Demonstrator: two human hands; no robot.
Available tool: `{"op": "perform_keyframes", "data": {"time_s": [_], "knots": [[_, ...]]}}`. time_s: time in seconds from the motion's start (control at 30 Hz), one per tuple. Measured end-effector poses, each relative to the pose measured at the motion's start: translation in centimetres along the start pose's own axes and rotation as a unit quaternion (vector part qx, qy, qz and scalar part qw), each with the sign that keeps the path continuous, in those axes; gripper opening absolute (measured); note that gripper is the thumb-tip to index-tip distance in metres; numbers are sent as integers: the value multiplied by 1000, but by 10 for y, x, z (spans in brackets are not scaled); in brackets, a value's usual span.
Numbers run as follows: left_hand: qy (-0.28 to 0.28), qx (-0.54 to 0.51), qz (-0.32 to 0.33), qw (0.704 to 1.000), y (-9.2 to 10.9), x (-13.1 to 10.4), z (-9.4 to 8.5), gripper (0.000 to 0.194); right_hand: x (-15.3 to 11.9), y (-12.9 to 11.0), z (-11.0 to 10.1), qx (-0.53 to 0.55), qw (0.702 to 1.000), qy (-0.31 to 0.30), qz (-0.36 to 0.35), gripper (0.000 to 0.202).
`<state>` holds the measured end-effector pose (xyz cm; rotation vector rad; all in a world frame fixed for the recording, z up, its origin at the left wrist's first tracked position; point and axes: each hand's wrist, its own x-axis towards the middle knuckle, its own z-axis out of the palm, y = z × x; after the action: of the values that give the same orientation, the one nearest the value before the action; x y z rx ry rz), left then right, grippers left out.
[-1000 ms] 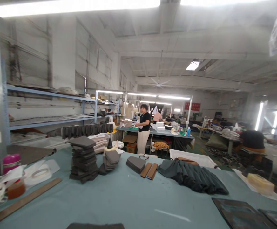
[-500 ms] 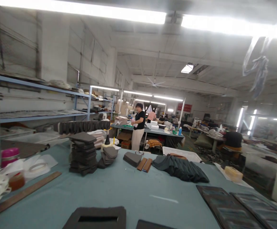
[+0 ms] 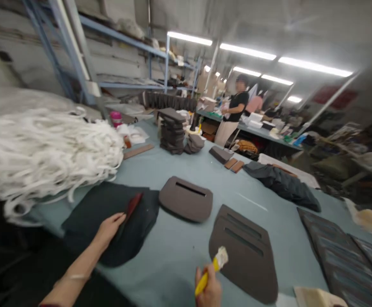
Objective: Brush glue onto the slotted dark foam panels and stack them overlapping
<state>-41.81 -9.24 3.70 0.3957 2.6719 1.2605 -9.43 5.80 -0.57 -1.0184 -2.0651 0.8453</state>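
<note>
My left hand [image 3: 111, 228] pinches the edge of a dark cloth piece [image 3: 86, 213] at the near left of the table, and a dark red patch shows at the lifted fold. In my right hand [image 3: 209, 286] is a yellow-handled brush [image 3: 202, 282], its pale bristles pointing up and right beside a dark grey panel with two slots [image 3: 246, 264]. Another grey panel with one slot [image 3: 186, 200] lies flat between the cloth and that panel.
White straps [image 3: 51, 149] are heaped at the left. Stacked grey pieces [image 3: 172, 132], brown strips [image 3: 233, 164] and bunched dark fabric [image 3: 282, 185] lie farther back. Black framed panels [image 3: 342, 251] lie at the right. A person [image 3: 237, 104] stands by another table.
The view has tilted down and turned left. Both my hands have come into view, the left on the cloth and the right with the brush. The white strap heap shows more fully.
</note>
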Motion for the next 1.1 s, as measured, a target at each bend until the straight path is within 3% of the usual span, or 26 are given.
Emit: {"op": "perform_keyframes", "data": {"time_s": [0.1, 0.17, 0.27, 0.4, 0.47, 0.63, 0.73, 0.83, 0.97, 1.03, 1.1], "knots": [[-61, -46, -39, 996, -45, -16, 6, 38, -4, 6, 24, -31, 997, -75, -2, 21], [-101, -77, -33, 991, -53, -35, 24, 42, 1, 1, 38, -44, 989, -137, -30, 24], [-179, -107, 3, 978, -41, -77, 57, 42, 12, -16, 57, -22, 978, -201, -49, 24], [-288, -118, 71, 948, -21, -131, 81, 36, 14, -23, 79, -44, 980, -193, -31, 27], [-280, -76, 104, 951, -24, -138, 80, 32, 10, -14, 85, -92, 980, -174, -10, 19], [-137, 62, 83, 985, -59, -113, 61, 32, -3, 18, 75, -180, 971, -155, 32, 29], [-92, 169, 73, 979, -79, -108, 54, 42, -7, 30, 67, -200, 966, -152, 51, 28], [-86, 238, 68, 965, -87, -113, 58, 53, -7, 37, 62, -225, 962, -151, 47, 29], [-140, 193, 56, 969, -79, -120, 71, 31, 0, 32, 58, -254, 959, -106, -62, 24], [-167, 174, 110, 964, -66, -123, 77, 20, 10, 17, 55, -234, 955, -107, -146, 15], [-197, 149, 179, 952, -49, -129, 82, 17, 21, -3, 54, -195, 933, -164, -253, 14]]}}
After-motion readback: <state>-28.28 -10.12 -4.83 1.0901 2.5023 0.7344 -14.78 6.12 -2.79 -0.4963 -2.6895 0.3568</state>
